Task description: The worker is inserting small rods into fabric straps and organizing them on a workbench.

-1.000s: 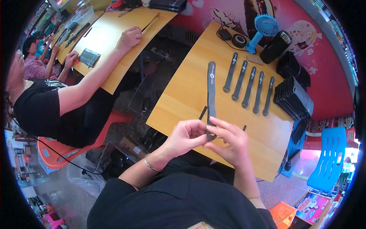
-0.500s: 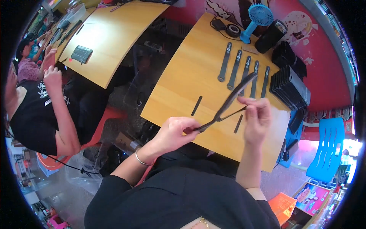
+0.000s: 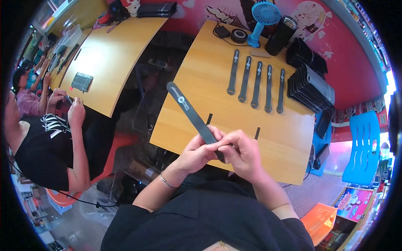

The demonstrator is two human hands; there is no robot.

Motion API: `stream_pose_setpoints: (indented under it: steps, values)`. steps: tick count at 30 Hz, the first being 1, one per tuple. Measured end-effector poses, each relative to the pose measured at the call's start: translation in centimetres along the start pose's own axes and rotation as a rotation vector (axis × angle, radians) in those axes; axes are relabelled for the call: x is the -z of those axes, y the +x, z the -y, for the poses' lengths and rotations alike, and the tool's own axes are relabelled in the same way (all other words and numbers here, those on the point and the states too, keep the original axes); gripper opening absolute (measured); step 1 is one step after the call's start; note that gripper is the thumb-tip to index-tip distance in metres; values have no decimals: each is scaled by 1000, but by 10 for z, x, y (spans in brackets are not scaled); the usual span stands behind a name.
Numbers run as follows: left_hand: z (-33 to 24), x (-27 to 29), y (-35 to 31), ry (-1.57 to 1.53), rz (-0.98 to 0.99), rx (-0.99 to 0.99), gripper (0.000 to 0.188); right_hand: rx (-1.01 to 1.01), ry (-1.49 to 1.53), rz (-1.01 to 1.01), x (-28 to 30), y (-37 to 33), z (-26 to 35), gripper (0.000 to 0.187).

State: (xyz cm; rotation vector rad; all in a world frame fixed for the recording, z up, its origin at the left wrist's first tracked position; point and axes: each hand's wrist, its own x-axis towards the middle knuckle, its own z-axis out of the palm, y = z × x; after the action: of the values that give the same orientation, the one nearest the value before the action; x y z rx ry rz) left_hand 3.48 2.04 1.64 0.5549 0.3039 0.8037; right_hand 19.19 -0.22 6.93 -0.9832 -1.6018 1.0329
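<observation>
A dark grey strap (image 3: 190,113) with a rounded end and a pale printed mark slants up and to the left from my hands. My left hand (image 3: 197,152) is closed round its lower part, the fingers beneath. From the other side my right hand (image 3: 241,154) pinches the same end, fingertips close against the left ones. The strap's lowest tip is partly covered by my fingers. Beyond my hands, several matching straps (image 3: 256,85) lie side by side on the wooden table (image 3: 184,83). Two short black strips (image 3: 257,133) are on the tabletop near my hands.
At the table's back stand a blue fan (image 3: 265,16), a black cylinder (image 3: 281,35) and a roll of black tape (image 3: 239,36). Stacked black pouches (image 3: 307,88) fill the right edge. On the left, a co-worker (image 3: 50,142) sits at another table (image 3: 125,54). A blue chair (image 3: 363,146) is at right.
The strap was bent back in a loop between my parted hands; now it is straight, its marked face showing. My right hand has come down and left to meet my left hand.
</observation>
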Motion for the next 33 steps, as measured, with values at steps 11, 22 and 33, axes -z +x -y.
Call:
stream_pose_setpoints:
  steps: [11, 22, 33]
  values:
    - [-18, 30, -15, 567, 119, 154, 13, -289, 411, -191, 35, 30, -5, 12]
    - [-54, 93, -73, 382, -366, 84, 5, 350, -461, -653, 128, 163, 42, 13]
    - [-48, 69, -23, 311, -473, -328, 7, 319, -899, 166, 28, 144, -131, 17]
